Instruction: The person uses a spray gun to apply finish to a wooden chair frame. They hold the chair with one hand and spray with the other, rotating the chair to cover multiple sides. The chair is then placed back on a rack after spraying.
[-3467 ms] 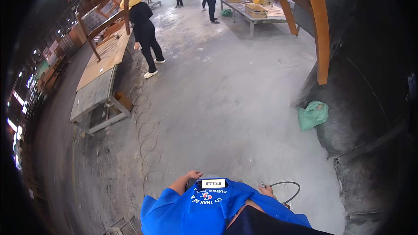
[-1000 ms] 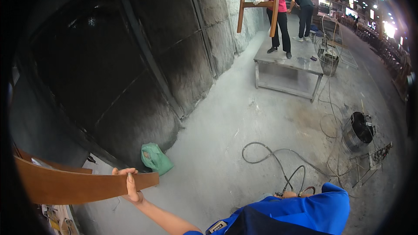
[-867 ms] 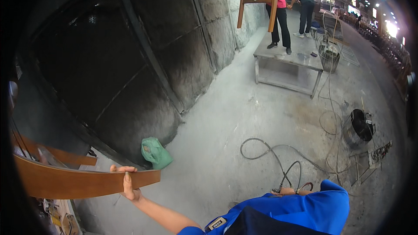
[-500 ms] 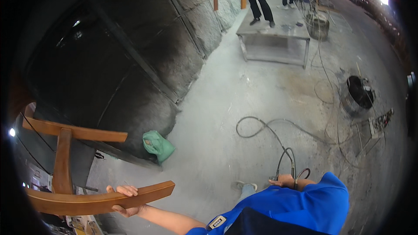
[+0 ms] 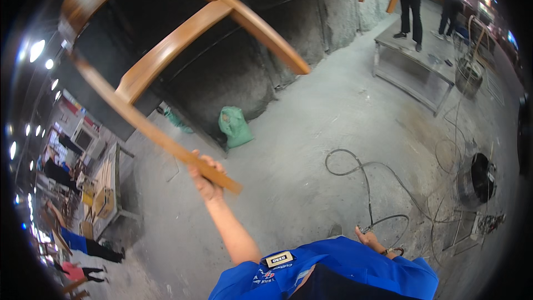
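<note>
Your blue short-sleeved shirt point(image 5: 333, 269), red-and-white emblem at chest, small white badge point(image 5: 278, 259) clipped near collar. Forearms bare, both hands ungloved. Dark panel below.

A dusty grey concrete floor point(image 5: 311, 133) meets a soot-blackened wall point(image 5: 233, 61). A green sack point(image 5: 234, 126) lies at its foot; a metal table point(image 5: 413, 69) stands beyond.

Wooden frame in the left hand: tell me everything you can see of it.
The wooden frame is a brown, varnished-looking chair part: two long curved rails joined by a straight crosspiece. It is raised overhead and tilted, clear of the floor. The left hand has its grip closed around the lower rail near its free end; nothing else touches it. Its upper left end runs out toward the picture's rim. Behind it stands a dark sooty wall.
</note>
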Demonstrator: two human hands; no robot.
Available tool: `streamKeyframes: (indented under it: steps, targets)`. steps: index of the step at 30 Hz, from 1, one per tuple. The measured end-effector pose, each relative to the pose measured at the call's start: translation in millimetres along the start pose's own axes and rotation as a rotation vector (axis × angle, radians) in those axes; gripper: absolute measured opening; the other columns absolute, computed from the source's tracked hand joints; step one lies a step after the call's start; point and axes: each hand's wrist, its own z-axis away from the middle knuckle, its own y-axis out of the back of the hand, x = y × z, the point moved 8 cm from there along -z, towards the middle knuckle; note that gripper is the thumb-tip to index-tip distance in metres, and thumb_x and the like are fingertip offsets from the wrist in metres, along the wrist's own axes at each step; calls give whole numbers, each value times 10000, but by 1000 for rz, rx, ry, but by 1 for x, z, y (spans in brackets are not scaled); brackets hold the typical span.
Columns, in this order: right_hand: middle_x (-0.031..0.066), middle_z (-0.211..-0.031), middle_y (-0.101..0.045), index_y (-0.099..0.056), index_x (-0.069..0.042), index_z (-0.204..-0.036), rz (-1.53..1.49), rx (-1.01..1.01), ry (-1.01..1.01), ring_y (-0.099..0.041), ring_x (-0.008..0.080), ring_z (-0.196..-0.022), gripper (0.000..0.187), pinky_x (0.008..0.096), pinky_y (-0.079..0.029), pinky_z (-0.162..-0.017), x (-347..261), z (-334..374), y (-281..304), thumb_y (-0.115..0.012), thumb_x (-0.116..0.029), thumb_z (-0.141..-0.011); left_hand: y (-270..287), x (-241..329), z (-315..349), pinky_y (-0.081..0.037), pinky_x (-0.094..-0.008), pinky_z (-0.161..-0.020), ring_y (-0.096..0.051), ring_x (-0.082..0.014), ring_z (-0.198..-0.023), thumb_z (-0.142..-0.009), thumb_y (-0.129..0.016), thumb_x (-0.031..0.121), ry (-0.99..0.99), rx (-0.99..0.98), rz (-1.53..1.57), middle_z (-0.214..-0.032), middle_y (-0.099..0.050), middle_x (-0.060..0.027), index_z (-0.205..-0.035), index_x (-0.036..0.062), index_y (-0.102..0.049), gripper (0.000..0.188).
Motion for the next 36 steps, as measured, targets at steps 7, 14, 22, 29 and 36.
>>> streamKeyframes:
  steps: [7, 14, 22, 29, 36]
  targets:
    - [120, -846, -681, -503, 37, -1371, -349, 356, 514, -655, 232, -674, 793, 377, -518, -646, -144, 110, 59, -494, -657, -987, 11, 27, 28, -471, -265, -440, -569, -127, -579, -995, -602, 509, 18, 112, -224, -841, -559, -24, -1134, 111, -472, 441]
    - [57, -930, -656, -421, -26, -1531, -821, 137, 1227, -465, 61, -539, 963, 230, -356, -463, -316, 287, 131, -431, -791, -945, 41, 44, 29, -354, -253, -329, -509, -140, -454, -1048, -464, 532, 163, -9, -211, -719, -542, -50, -1085, 122, -464, 411]
    - [94, -904, -673, -434, 43, -1512, -716, -69, 1841, -488, 64, -555, 1145, 234, -367, -473, -388, 426, 145, -406, -895, -855, 29, 51, 47, -297, -253, -310, -450, -148, -392, -1046, -443, 558, 197, -41, -167, -660, -527, -62, -1224, 133, -482, 462]
    - [42, -803, -604, -306, -14, -1576, -1028, 53, 1631, -431, 45, -510, 1327, 222, -353, -471, -340, 372, 209, -276, -1025, -717, 22, 62, 60, -305, -255, -314, -429, -132, -386, -1040, -458, 567, 187, 2, -218, -647, -534, -54, -1244, 117, -490, 495]
    - [61, -834, -603, -324, 11, -1540, -1208, 313, 1566, -426, 47, -502, 1207, 216, -338, -422, -269, 328, 273, -248, -957, -823, 3, 59, 59, -288, -262, -305, -402, -137, -364, -1025, -486, 573, 154, -49, -255, -637, -528, -77, -1247, 130, -513, 496]
